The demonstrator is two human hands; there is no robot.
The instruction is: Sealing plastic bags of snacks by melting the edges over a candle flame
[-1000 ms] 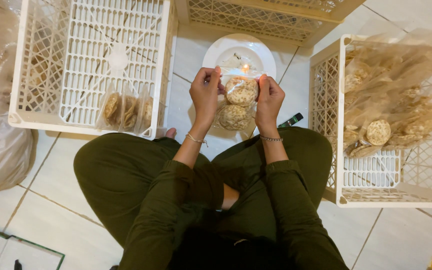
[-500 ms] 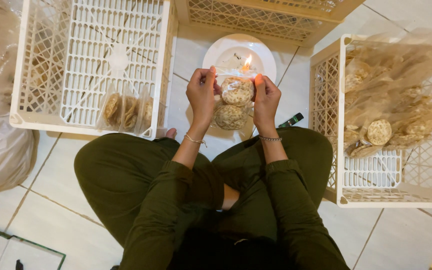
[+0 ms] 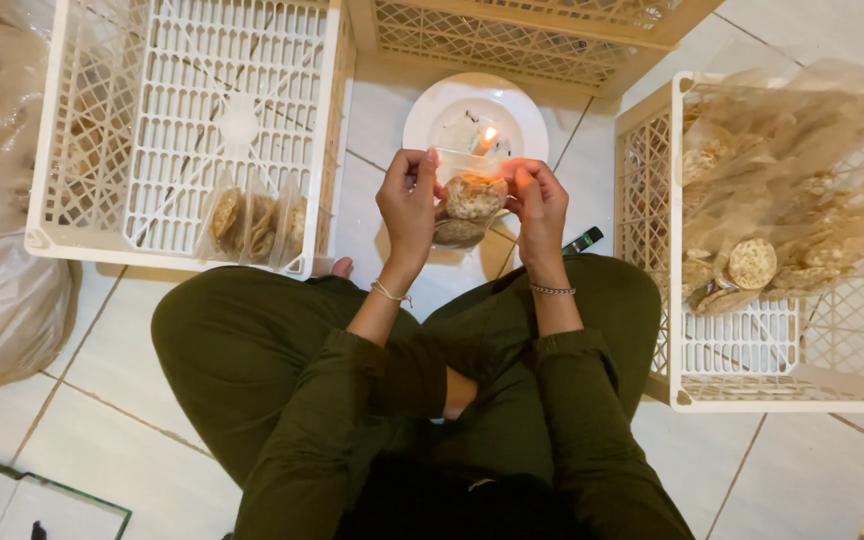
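The person sits cross-legged on the tiled floor in dark green clothes, both hands raised in front of the knees. Between them hangs a small clear bag of round crackers — the left hand pinches its upper left edge with fingers curled shut on the plastic, and the right hand grips the upper right edge the same way, thumb and fingers closed. The bag sits squarely between the two palms, its top held just in front of a small candle flame that burns on a white plate on the floor beyond the hands. A thin bracelet circles each wrist. By the person's left knee stands a white plastic crate — three filled cracker bags lean upright against its near wall, close to the near right corner. On the other side, a second white crate holds a loose heap of crackers in clear plastic, piled toward its far end. A cream-coloured crate lies beyond the plate. A small dark lighter-like object rests on the floor just beside the right knee, near the second crate's near left corner. A bulky plastic sack slumps at the left edge.
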